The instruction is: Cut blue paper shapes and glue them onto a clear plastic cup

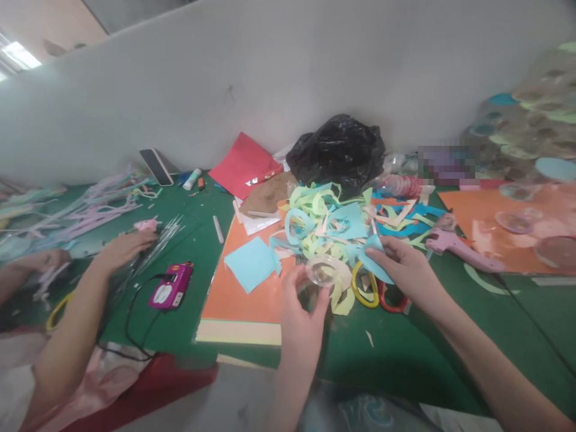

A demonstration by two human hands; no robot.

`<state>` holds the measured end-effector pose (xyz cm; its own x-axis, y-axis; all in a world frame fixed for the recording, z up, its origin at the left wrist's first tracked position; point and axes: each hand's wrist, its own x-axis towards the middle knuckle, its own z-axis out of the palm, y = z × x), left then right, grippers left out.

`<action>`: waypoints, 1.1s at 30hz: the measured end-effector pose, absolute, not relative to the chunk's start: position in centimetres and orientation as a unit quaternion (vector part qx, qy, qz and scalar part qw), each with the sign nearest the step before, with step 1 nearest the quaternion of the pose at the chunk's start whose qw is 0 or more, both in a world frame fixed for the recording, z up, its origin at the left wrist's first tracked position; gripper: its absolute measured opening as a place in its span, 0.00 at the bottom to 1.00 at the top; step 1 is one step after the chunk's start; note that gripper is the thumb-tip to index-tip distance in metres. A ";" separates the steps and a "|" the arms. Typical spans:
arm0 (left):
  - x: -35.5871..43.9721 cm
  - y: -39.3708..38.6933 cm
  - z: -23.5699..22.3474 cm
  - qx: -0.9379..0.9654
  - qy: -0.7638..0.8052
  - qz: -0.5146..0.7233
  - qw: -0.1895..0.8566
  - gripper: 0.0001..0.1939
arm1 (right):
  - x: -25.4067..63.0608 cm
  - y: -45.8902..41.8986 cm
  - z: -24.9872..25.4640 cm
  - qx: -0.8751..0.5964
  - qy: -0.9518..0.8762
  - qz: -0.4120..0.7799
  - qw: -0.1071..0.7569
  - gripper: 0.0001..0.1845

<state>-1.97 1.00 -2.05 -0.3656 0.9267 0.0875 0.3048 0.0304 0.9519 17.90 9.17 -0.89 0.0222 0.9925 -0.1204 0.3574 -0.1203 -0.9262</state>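
- Bag [337,153]: black, standing against the wall [252,72]; landmark for all places below.
- Dish [323,270]: clear and round, held well in front of the bag. Its circular face was turned upward and toward the viewer; being round, it showed no clear long axis.
- Left hand [302,309]: gripped the dish by its rim, thumb on the near right, fingers on the left.
- Blue paper [380,266]: in front of the bag and to its right, its long axis slanting from upper left to lower right.
- Right hand [407,264]: pinched the blue paper between thumb and fingers.
- Scraps [310,198]: heaped just in front of the bag, beyond both hands.
- Yellow handle [354,288] and red handle [392,308]: in front of the bag, near the blue paper.
- Glue gun [468,254]: pink, right of the bag and nearer the viewer.
- Co-worker's hand [123,249]: well left of the bag.
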 end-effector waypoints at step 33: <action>-1.1 2.1 -2.4 0.478 0.648 0.475 0.355 0.20 | 20.1 10.7 -2.3 -0.478 -0.782 0.269 0.295 0.13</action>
